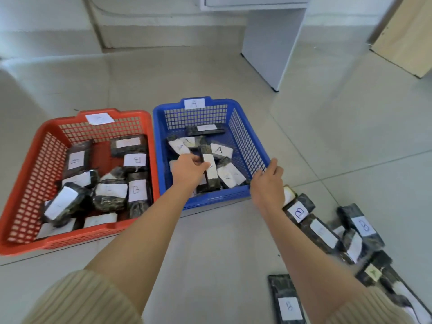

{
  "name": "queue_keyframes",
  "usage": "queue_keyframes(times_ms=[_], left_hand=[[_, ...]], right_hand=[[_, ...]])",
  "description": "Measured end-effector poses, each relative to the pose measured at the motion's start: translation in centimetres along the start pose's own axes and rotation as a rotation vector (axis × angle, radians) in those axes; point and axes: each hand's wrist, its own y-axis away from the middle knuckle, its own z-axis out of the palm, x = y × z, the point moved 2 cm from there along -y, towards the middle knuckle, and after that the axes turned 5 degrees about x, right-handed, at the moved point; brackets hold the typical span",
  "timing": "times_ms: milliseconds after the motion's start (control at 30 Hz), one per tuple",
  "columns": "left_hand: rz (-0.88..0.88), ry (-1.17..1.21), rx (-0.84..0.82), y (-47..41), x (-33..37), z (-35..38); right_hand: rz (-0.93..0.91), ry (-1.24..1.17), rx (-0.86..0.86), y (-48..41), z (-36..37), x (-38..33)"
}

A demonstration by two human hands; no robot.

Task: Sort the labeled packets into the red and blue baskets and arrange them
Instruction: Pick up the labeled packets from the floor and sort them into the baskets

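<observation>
Left grip [189,170] down inside the blue basket [210,198], thumb and fingers pinching a long dark packet [211,174] by its white label, with the packet lying near-to-far across the heap there. Right grip [267,183] holding nothing, laid on the near right corner of the same basket's rim, fingers nearly straight along the right wall. Around the held packet, A-labelled packets [219,149] piled at angles; a paper tag marked A [194,103] on the far rim. Just left of the blue basket, touching it or nearly so, the red basket [77,239], full of B-labelled packets [136,189] lying every which way. On the floor [210,242] at near right, loose packets [299,212] in a rough row, most showing B. Far behind, a white cabinet [268,50].
</observation>
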Motion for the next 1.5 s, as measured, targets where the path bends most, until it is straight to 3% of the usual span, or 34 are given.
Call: queue_keyframes(times_ms=[133,333,467,600,700,833,1000,1133,1233,1367,1500], left_hand=[[0.118,-0.141,0.022,0.6,-0.5,-0.1],[0.450,-0.066,0.185,5.5,-1.0,-4.0],[0.586,-0.143,0.177,10.0,-3.0,-8.3],[0.520,-0.175,0.173,14.5,-6.8,-12.3],[0.443,-0.219,0.140,18.3,-10.2,-15.1],[0.368,-0.330,-0.042,24.0,-15.0,-18.9],[0.248,-0.468,-0.328,28.7,-21.0,-22.1],[0.108,-0.584,-0.699,31.0,-24.6,-23.6],[0.193,-0.813,-0.807,31.4,-25.1,-24.0],[0.350,-0.950,-0.685,30.6,-25.4,-23.3],[0.139,-0.596,-0.340,29.6,-24.7,-23.5]], right_hand=[[-0.009,-0.023,-0.015,-0.1,0.3,0.0],[0.052,-0.077,-0.009,1.2,-1.6,-0.7],[-0.070,-0.075,0.109,6.3,-2.2,-2.0],[-0.295,-0.115,0.113,14.2,-2.5,-3.2],[-0.335,-0.218,-0.033,19.9,-2.2,-3.5],[-0.399,-0.229,-0.289,27.3,-1.8,-3.4],[-0.492,-0.053,-0.761,33.7,-1.5,-3.1],[-0.467,0.200,-1.071,36.5,-2.4,-2.1],[-0.447,0.355,-1.178,38.1,-3.2,-1.3],[-0.563,0.459,-1.094,39.2,-2.9,-0.9],[-0.371,0.121,-1.060,38.0,-3.3,-1.2]])
